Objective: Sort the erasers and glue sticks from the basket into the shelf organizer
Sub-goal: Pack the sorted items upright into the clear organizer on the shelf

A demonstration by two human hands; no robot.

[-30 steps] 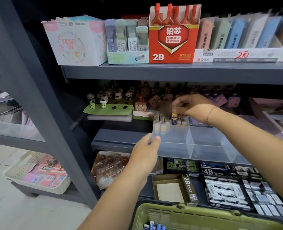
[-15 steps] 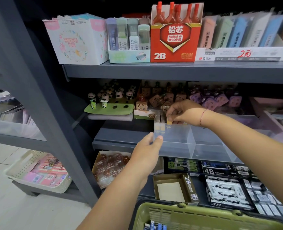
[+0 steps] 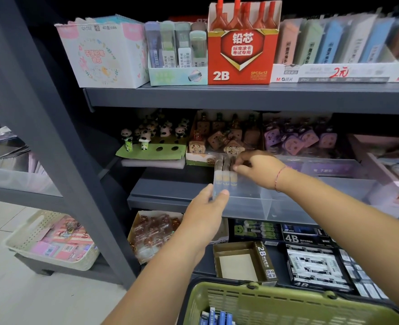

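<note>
Green plastic basket (image 3: 287, 303) lies nearest, at lower centre, its near side cut off by the bottom edge. Blue items (image 3: 217, 317) inside it are only partly in frame and cannot be identified.

Beyond its rim, on the lower shelf, an open brown 2B box (image 3: 243, 261) stands beside black 4B packs (image 3: 315, 266).

At mid frame the left hand (image 3: 205, 212) grips the front left corner of the clear organizer (image 3: 264, 202), thumb on top and fingers curled beneath. The organizer's front wall overhangs the shelf edge.

Three glue sticks (image 3: 226, 174) lie side by side against the left wall of the leftmost compartment. The right hand (image 3: 257, 171) pinches the rightmost stick between thumb and forefinger. Open room runs from that stick rightward to the divider.

Behind, panda figures (image 3: 151, 141) and brown square trinkets (image 3: 224, 139) crowd the rear wall. The upper shelf (image 3: 240, 97) overhangs closely, bearing a red 2B box (image 3: 241, 48).

The organizer's right end is blurred and passes behind the right forearm.
</note>
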